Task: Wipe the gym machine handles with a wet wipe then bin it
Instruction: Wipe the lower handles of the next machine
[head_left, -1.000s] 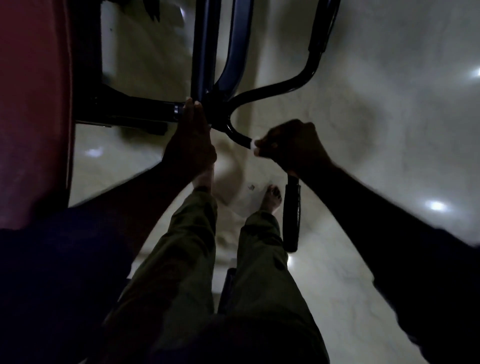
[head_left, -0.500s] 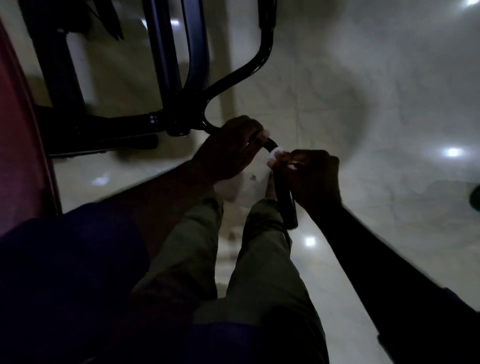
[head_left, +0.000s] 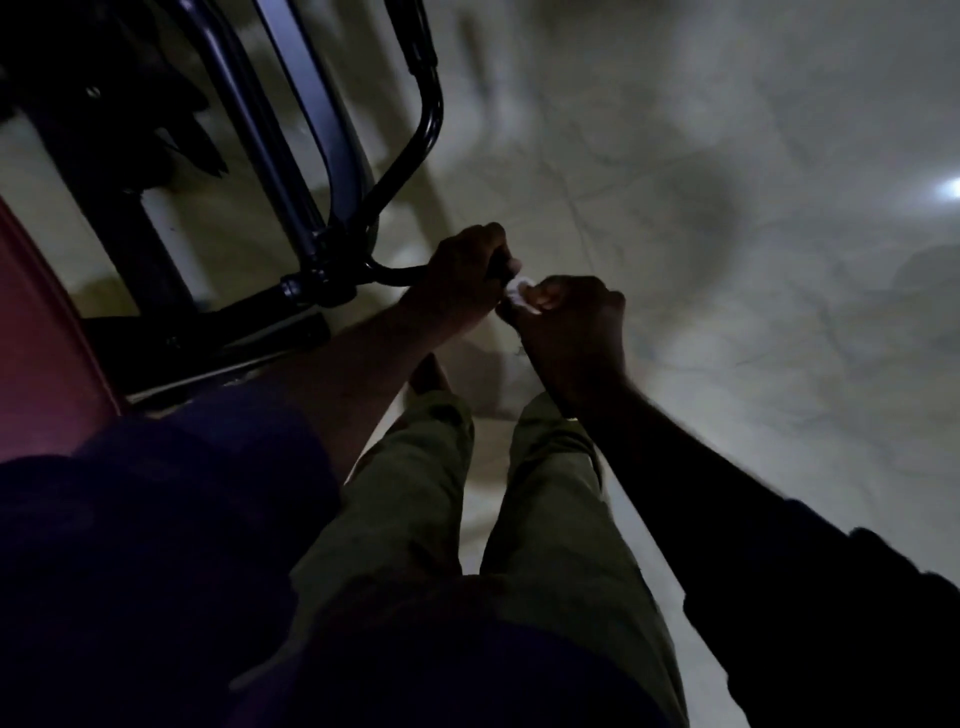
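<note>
Black tube frame (head_left: 311, 156), gym machine, upper left. Risk: it may shift or swing if pulled hard during wiping. The left hand looks placed to steady it.

Handle (head_left: 395, 273), curved black bar off the frame joint. Both hands cover most of it and its grip end is hidden. Risk: the stretch under the left hand goes unwiped unless that hand moves off.

Right hand (head_left: 566, 332), just beside the left. Its fingers are curled tight, pinching the wipe at thumb and fingertips. Whether it also circles the handle cannot be told.

Left hand (head_left: 462, 275), fingers curled round the handle. Risk: a wet bar could make this hold slip.

Wipe (head_left: 521, 287), small white wad showing between the two hands, at the handle. Risk: it looks bunched, so contact may be poor, and a slack pinch would drop it. No bin is in view, so binning it probably means a walk or a search.

Surface and room:

Floor (head_left: 727, 208), pale glossy stone or tile, faintly veined and shadowed. Likely slick where drips land.

Red pad (head_left: 31, 338), left edge, probably upholstery.

Trousers (head_left: 426, 493), olive, below the hands.

Foot (head_left: 428, 374), bare, on the floor under the left forearm.

Light spot (head_left: 953, 188), a reflection at right. The room is otherwise dim, so missed patches would be hard to see.
</note>
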